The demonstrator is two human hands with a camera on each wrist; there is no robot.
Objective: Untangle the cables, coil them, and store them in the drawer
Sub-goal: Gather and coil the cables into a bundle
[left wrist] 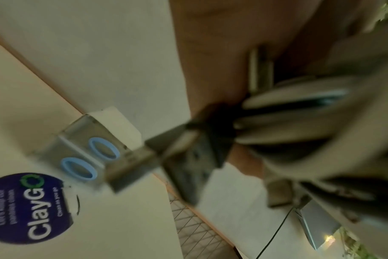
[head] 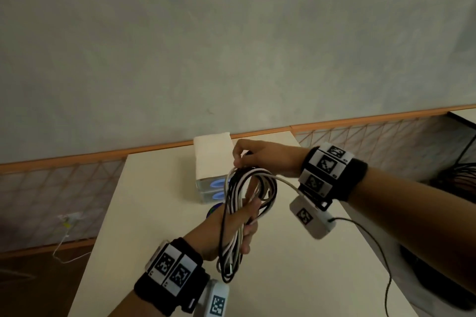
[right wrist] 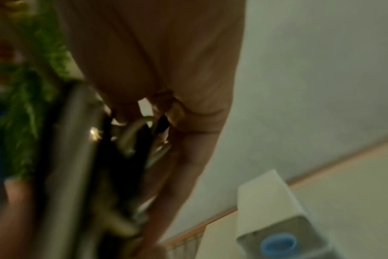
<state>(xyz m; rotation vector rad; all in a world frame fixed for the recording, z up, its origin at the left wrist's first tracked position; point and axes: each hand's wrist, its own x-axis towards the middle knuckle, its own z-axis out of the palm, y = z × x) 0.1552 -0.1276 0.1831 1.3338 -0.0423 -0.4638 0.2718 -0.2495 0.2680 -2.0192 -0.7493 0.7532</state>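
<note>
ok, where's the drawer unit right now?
Head view: the drawer unit sits at the table's far edge by the wall, just behind the cable bundle, both drawers shut.

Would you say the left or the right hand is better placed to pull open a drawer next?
Probably the right hand: it only pinches the top of the cable bundle, close to the drawer unit, while the left hand grips the bundle's middle and carries it.

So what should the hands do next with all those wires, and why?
Probably lay the last white strand onto the cable bundle. The left hand grips the black and white loops, the right hand pinches their top, and one white strand trails loose. Both drawers look shut.
</note>
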